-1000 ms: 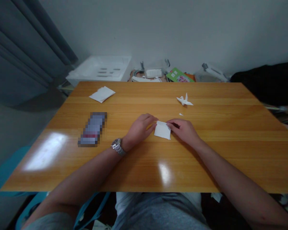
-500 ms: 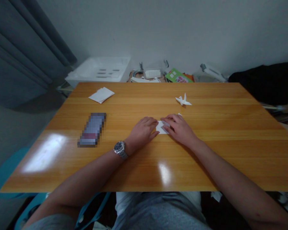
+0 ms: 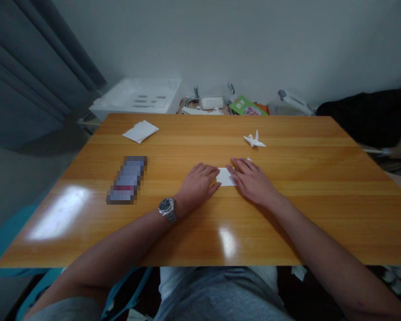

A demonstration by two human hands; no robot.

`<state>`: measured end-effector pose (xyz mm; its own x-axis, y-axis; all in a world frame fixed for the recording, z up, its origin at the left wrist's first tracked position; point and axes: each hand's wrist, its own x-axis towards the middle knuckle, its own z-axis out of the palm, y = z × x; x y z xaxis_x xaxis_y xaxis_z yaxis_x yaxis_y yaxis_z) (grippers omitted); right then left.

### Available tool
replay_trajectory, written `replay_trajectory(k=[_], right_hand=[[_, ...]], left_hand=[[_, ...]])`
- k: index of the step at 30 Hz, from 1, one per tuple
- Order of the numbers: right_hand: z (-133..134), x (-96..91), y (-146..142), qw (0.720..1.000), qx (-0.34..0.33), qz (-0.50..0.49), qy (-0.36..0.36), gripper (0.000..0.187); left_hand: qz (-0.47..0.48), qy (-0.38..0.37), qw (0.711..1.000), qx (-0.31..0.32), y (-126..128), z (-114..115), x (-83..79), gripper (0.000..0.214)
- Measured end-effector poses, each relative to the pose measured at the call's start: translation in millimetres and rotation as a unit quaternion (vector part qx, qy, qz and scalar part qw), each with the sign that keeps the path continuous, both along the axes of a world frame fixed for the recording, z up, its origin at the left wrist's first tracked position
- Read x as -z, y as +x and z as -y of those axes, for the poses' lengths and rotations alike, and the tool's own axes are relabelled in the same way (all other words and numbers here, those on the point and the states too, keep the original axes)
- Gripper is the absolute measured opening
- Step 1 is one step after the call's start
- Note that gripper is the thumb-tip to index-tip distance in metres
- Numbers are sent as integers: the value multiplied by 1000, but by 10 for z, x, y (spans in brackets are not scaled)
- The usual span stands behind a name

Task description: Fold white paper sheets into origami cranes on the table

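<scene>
Lying on the table [image 3: 190, 245], between two bare hands, is a small white paper [image 3: 223, 177]. Its visible part is roughly rectangular and its right side is covered. The left hand [image 3: 198, 185] rests palm down at the left edge, fingers extended and close together, thumb apart from them and lower; it is not closed around anything. Whether that thumb touches the paper cannot be determined. The right hand [image 3: 254, 182] is laid over the right edge, palm down, fingers outstretched and slightly spread, with no grip visible.

A metal watch [image 3: 167, 208] is worn on the left wrist. A white scrap [image 3: 249, 159] shows just beyond the right hand, partly hidden by it. Farther back sits a white folded crane [image 3: 254, 140], wings spread, apart from both hands. White sheets [image 3: 141, 132] lie near the far left corner. A phone [image 3: 127, 179], its surface pixelated, lies left of the left hand, well apart. Beyond the far edge are a white tray [image 3: 150, 96] and a black cloth [image 3: 364, 109].
</scene>
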<state>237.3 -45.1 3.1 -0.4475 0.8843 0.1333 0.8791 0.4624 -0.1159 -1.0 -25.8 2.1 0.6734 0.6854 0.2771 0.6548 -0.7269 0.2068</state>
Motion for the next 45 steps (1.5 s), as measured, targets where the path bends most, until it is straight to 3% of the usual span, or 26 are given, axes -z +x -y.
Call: replay_trajectory(k=[7, 17, 22, 28, 36, 45], right_hand=[[-12, 50, 147, 999, -11, 2, -34, 56], [-31, 66, 141, 999, -4, -25, -32, 61], [-41, 53, 68, 997, -60, -29, -40, 60], [-29, 138, 46, 996, -62, -25, -61, 62], [-18, 158, 67, 996, -60, -34, -61, 65], [-20, 161, 72, 994, -63, -32, -79, 65]], left_hand=[[4, 6, 1000, 0, -7, -4, 30, 38], [11, 4, 1000, -1, -20, -11, 41, 38], [-18, 25, 1000, -3, -27, -39, 59, 46], [-58, 12, 996, 72, -165, -159, 76, 50], [-29, -64, 983, 170, -380, -258, -88, 45], [-28, -95, 978, 183, -399, -258, -122, 45]])
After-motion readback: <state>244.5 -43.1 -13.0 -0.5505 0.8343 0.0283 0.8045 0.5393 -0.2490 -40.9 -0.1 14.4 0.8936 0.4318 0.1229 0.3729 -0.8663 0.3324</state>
